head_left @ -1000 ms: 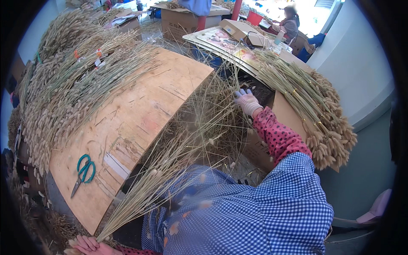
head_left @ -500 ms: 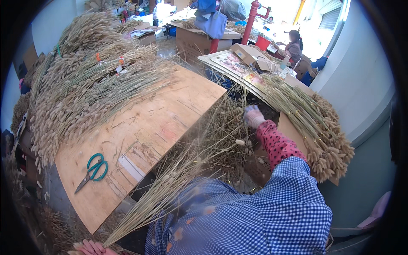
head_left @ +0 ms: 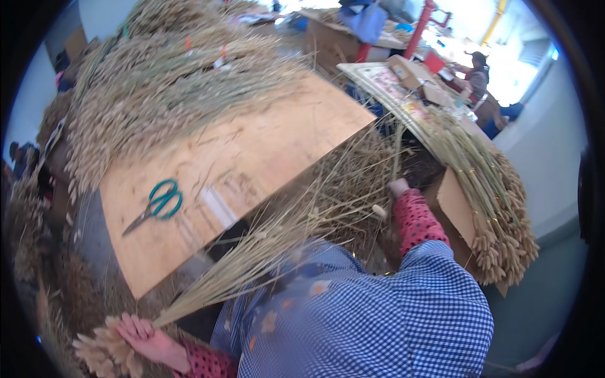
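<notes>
At lower left, my left hand (head_left: 140, 332) is closed around a bunch of dried bunny-tail grass (head_left: 220, 277). Its fluffy heads (head_left: 104, 349) stick out on the left side of the hand, and the long pale stems fan up and rightward across my front. On the right, my right hand (head_left: 398, 187) reaches down to a heap of loose straw stems (head_left: 346, 173) between the two tables. The back of that hand faces me, so its fingers are hidden and blurred. A single fluffy head (head_left: 379, 211) shows just left of the right wrist.
Scissors with teal handles (head_left: 165, 200) lie on the wooden board (head_left: 271, 154). Large piles of dried grass (head_left: 145, 107) cover its far left. Tied bundles (head_left: 498, 214) rest on the right table beside cardboard boxes (head_left: 406, 72). A person (head_left: 477, 79) sits at back right.
My left hand has come up into fuller view with its bunch. My right hand has lowered slightly and drawn nearer. The whole view has shifted, moving the tables rightward in the picture.
</notes>
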Motion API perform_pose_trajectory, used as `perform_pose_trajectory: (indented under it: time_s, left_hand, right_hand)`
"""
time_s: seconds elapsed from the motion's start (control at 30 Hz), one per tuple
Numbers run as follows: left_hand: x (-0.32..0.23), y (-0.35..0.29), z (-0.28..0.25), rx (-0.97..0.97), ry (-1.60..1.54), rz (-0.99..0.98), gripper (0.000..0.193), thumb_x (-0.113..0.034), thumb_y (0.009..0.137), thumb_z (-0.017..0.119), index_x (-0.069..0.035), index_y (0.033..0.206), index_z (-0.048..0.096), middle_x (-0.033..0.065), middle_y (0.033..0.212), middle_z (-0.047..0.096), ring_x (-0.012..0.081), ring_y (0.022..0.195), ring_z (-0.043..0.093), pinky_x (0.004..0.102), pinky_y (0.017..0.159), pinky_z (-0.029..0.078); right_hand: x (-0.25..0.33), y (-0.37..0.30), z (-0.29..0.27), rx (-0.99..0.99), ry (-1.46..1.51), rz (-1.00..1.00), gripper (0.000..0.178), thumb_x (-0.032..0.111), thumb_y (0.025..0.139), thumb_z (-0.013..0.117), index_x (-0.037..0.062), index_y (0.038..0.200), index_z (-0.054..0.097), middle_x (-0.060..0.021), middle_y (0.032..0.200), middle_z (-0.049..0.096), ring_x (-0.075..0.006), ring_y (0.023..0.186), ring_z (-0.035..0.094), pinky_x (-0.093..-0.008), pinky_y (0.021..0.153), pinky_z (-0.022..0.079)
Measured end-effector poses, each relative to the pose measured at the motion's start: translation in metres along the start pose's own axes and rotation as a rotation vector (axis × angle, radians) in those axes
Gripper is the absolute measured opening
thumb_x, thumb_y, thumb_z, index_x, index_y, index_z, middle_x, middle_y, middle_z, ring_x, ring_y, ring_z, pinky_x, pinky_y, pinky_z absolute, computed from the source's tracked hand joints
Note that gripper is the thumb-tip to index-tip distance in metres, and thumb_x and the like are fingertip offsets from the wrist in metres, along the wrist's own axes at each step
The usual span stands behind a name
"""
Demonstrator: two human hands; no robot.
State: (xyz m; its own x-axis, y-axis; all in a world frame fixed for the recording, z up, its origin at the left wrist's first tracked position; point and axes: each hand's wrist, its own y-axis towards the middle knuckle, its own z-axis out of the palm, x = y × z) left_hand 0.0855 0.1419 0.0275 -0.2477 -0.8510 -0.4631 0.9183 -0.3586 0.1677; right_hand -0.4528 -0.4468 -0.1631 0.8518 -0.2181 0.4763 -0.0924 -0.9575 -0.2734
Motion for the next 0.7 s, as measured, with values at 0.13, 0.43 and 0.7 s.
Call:
perform_pose_trajectory:
  time_s: [0.13, 0.43, 0.7]
  left_hand:
    - [0.005, 0.000, 0.007, 0.018, -0.034, 0.041, 0.031, -0.020, 0.103, 0.035, -0.010, 0.074, 0.030, -0.0007, 0.067, 0.028, 0.0079, 0.048, 0.021, 0.0229, 0.041, 0.021]
    - [0.005, -0.003, 0.006, -0.176, 0.127, 0.149, 0.030, -0.020, 0.103, 0.034, -0.010, 0.074, 0.032, -0.0023, 0.064, 0.027, 0.0059, 0.046, 0.020, 0.0212, 0.038, 0.018]
    - [-0.036, -0.025, -0.043, -0.480, 0.168, 0.251, 0.032, -0.023, 0.103, 0.037, -0.013, 0.073, 0.031, -0.0031, 0.063, 0.026, 0.0047, 0.045, 0.020, 0.0208, 0.036, 0.016]
  right_hand:
    - [0.048, 0.024, -0.044, -0.026, 0.933, -0.036, 0.021, 0.027, 0.081, 0.062, 0.0086, 0.071, 0.060, -0.0019, 0.056, 0.054, -0.0105, 0.038, 0.041, -0.0272, 0.035, 0.029]
    - [0.230, 0.038, -0.165, 0.004, 1.512, -0.263, 0.011, 0.020, 0.089, 0.057, 0.0088, 0.089, 0.057, -0.0049, 0.068, 0.061, -0.0097, 0.043, 0.047, -0.0228, 0.035, 0.032]
    - [0.285, 0.118, -0.232, -0.227, 1.944, -0.509, 0.014, 0.015, 0.092, 0.053, 0.0023, 0.088, 0.057, -0.0113, 0.078, 0.064, -0.0228, 0.071, 0.064, -0.0312, 0.058, 0.055]
